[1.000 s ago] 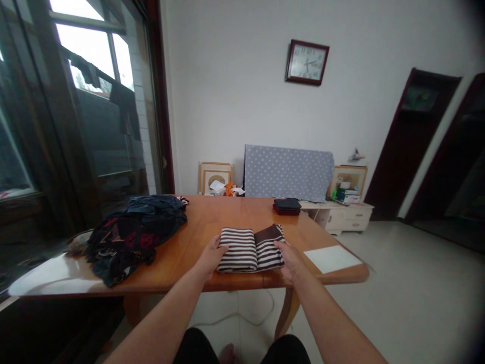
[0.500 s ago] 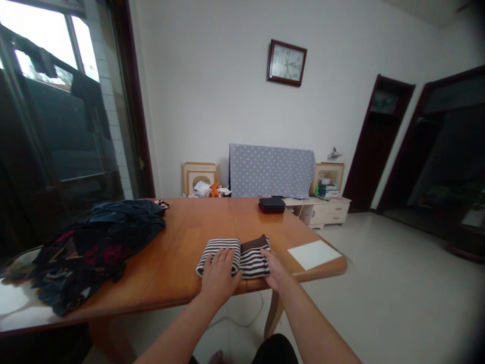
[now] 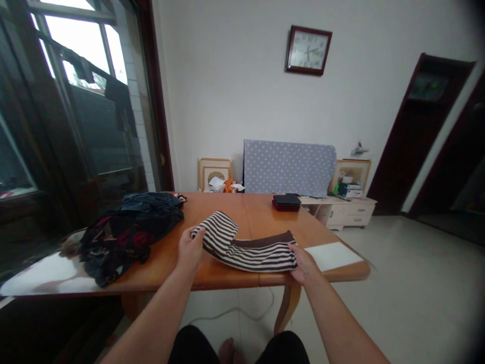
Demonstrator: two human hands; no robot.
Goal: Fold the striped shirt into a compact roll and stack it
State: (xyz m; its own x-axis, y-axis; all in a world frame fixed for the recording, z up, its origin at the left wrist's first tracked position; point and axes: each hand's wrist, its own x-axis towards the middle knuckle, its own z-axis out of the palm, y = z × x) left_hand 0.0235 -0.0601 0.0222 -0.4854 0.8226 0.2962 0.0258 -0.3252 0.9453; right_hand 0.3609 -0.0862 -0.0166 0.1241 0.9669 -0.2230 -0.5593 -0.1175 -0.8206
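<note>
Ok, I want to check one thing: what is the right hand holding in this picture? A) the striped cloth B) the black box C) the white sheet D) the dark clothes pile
A: the right hand grips the right end of the striped cloth.

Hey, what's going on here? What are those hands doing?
A person is holding a brown-and-white striped cloth by both ends, the left hand at one end and the right hand at the other, above a wooden table. A pile of dark clothes lies nearby on the table.
</note>
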